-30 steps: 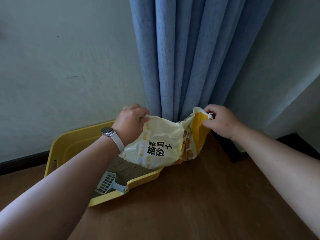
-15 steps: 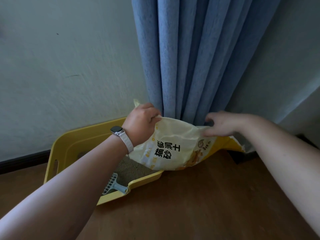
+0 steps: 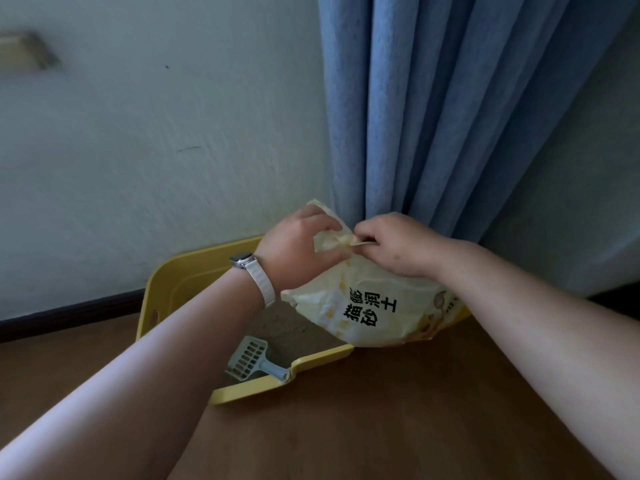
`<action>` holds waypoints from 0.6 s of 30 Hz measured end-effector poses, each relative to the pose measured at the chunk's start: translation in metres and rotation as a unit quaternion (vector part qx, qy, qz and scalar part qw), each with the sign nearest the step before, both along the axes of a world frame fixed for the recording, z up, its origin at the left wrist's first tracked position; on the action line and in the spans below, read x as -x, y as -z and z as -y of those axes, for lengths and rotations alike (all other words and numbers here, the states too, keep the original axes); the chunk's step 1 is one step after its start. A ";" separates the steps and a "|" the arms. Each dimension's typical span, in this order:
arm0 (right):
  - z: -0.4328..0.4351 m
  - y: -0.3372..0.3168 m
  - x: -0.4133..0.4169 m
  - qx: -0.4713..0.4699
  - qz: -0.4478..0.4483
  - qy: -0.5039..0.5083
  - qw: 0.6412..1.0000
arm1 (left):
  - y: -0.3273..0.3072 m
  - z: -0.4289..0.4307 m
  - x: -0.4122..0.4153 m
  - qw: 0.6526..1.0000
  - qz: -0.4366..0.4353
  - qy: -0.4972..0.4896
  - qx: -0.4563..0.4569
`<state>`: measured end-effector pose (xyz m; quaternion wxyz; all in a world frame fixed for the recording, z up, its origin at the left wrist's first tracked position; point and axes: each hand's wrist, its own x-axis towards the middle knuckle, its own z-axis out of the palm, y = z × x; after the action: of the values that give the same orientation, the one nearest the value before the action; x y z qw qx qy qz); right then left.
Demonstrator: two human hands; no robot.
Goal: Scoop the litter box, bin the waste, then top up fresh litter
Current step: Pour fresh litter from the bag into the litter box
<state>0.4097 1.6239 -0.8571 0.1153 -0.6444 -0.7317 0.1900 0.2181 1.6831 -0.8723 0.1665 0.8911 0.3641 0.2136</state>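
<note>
- One litter bag (image 3: 374,306), pale yellow with black printed characters, rests on the right end of the yellow litter box (image 3: 180,275) and sags over its near rim towards the floor.
- Its top is now bunched into a twisted neck. A second ago the top was stretched wide between two corners.
- Both hands have closed in from well apart until they almost touch at that neck. The left hand (image 3: 294,251) has its fingers curled round the gathered plastic, and the right hand (image 3: 398,247) pinches the twist just beside it.
- Grey litter (image 3: 287,327) shows in the box bed left of the bag. No litter is seen falling.
- My reading is that the bag is being gathered shut rather than tipped, so the top-up looks finished or paused. I cannot tell how much litter has gone in.
- A grey slotted scoop (image 3: 252,358) lies in the near corner of the box with its handle end against the rim, and neither hand touches it.
- The left wrist wears a watch (image 3: 242,260) on a white strap.
- Behind the box hang the folds of a blue curtain (image 3: 433,116) beside a pale wall (image 3: 156,133), and the box sits on a wooden floor (image 3: 381,427).
</note>
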 end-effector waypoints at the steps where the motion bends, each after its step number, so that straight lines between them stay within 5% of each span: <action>1: 0.000 -0.001 0.000 -0.003 -0.001 0.001 1.000 | 0.000 -0.001 0.006 1.000 -0.018 -0.001 0.010; 6: 0.007 -0.008 -0.012 0.003 -0.012 0.010 1.000 | 0.005 -0.008 0.023 0.989 -0.149 -0.009 -0.020; 11: 0.028 -0.021 -0.031 0.049 0.008 0.027 0.998 | 0.013 -0.001 -0.003 0.995 -0.052 0.046 -0.075; 18: 0.047 -0.029 -0.050 0.070 0.006 0.085 0.994 | 0.010 0.015 -0.051 0.990 0.089 0.104 -0.040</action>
<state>0.4593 1.5772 -0.8285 0.0815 -0.7121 -0.6597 0.2261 0.2695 1.6678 -0.8821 0.1842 0.9074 0.2440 0.2883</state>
